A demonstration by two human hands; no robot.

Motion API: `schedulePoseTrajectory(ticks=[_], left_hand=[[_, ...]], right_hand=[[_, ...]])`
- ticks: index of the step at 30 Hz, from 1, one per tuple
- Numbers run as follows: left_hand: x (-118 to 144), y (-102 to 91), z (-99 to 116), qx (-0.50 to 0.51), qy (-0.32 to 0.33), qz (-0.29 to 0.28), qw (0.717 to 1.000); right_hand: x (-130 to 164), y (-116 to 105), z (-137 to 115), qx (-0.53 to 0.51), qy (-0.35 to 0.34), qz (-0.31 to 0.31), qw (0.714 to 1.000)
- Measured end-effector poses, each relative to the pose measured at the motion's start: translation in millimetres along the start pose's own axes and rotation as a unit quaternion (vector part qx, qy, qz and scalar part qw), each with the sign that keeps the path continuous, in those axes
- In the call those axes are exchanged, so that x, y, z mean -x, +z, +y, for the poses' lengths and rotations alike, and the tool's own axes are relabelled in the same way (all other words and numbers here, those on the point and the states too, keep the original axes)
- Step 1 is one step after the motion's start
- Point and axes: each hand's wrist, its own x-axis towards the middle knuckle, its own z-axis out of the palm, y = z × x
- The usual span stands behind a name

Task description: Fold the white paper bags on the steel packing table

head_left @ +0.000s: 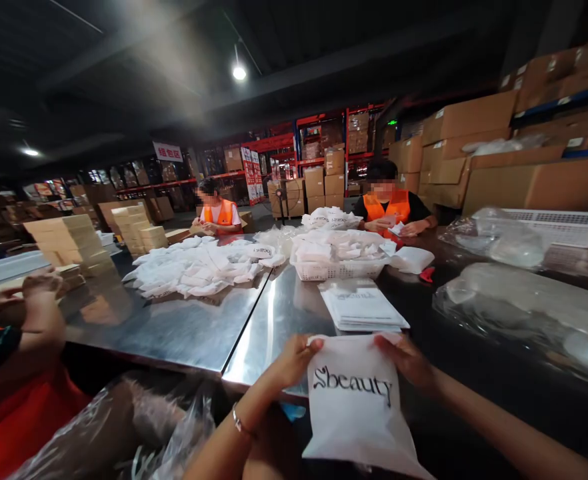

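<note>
Both of the person's own hands were holding one white bag (pixel 357 417); the left hand (pixel 297 360) pinched its top left corner and the right hand (pixel 413 363) its top right corner, so that the top edge was drawn out between them; the bag was at the front edge of the metal table (pixel 189 327), its lower part tilted toward the wearer; black ornamental letters across its upper half read "Sbeauty", right way up to the wearer; a bracelet (pixel 237 419) circled the left wrist.

Just beyond the held bag, right of the seam in the tabletop, lay a stack of flat white bags (pixel 367 308) with dark lettering on the top one; behind it stood a white basket (pixel 341 269) heaped with white packets (pixel 319 248); a small red item (pixel 427 274) lay to the basket's right; left of the seam, toward the far edge, spread a loose pile of white packets (pixel 189 268), one showing part of the same lettering.

Clear plastic bags (pixel 529 313) lay along the right side, with a white perforated tray (pixel 569 223) near the far right corner; stacks of pale boxes (pixel 64 243) stood toward the left end.

Two co-workers in orange vests, one at left (pixel 221 213) and one at right (pixel 391 203), were at the far edge; another person's hands (pixel 41 283) showed at the left; a hanging sign (pixel 168 152) in the background appeared to read "组包区", though it was small and dim.
</note>
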Motion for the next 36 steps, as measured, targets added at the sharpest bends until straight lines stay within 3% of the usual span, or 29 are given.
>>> schedulePoseTrajectory(ticks=[3,6,9,12,16,18,20,22,25,29,33,36], left_hand=[[-11.5,-10.6,-2.2,-0.027,0.034,0.027,0.999],[-8.4,-18.5,-11.5,-0.105,0.108,-0.012,0.989],[-2.5,-20.9,-27.7,-0.187,0.168,-0.105,0.962],[-1.2,-18.4,-44.3,-0.233,0.157,-0.180,0.943],[-0.9,-14.3,-58.8,-0.302,0.131,-0.216,0.919],[1.6,-14.0,-64.9,-0.328,0.144,-0.219,0.908],[6.4,-14.5,-71.9,-0.336,0.161,-0.218,0.902],[13.5,-14.2,-79.4,-0.325,0.167,-0.209,0.907],[27.5,-8.3,-88.3,-0.276,0.161,-0.157,0.935],[42.8,13.4,-91.1,-0.205,0.065,0.011,0.977],[44.0,38.4,-91.7,-0.189,-0.082,0.230,0.951],[38.2,48.6,-93.9,-0.201,-0.126,0.286,0.928]], right_hand=[[-22.3,7.3,-0.6,0.016,-0.031,0.045,0.998],[-24.8,11.1,14.8,0.042,-0.069,0.077,0.994],[-17.7,12.6,41.4,0.064,-0.124,-0.010,0.990],[-11.6,16.8,60.7,0.099,-0.184,-0.084,0.974],[-6.4,27.4,61.4,0.131,-0.304,-0.096,0.939],[-3.3,30.4,60.1,0.152,-0.343,-0.132,0.918],[0.3,29.5,62.8,0.152,-0.327,-0.199,0.911],[4.4,26.0,68.7,0.130,-0.268,-0.226,0.927],[9.2,21.8,76.9,0.095,-0.175,-0.173,0.965],[5.8,24.5,79.1,0.033,-0.003,-0.119,0.992],[-4.3,31.7,73.5,0.008,0.099,-0.052,0.994],[-6.7,35.4,66.0,-0.018,0.139,-0.027,0.990]])
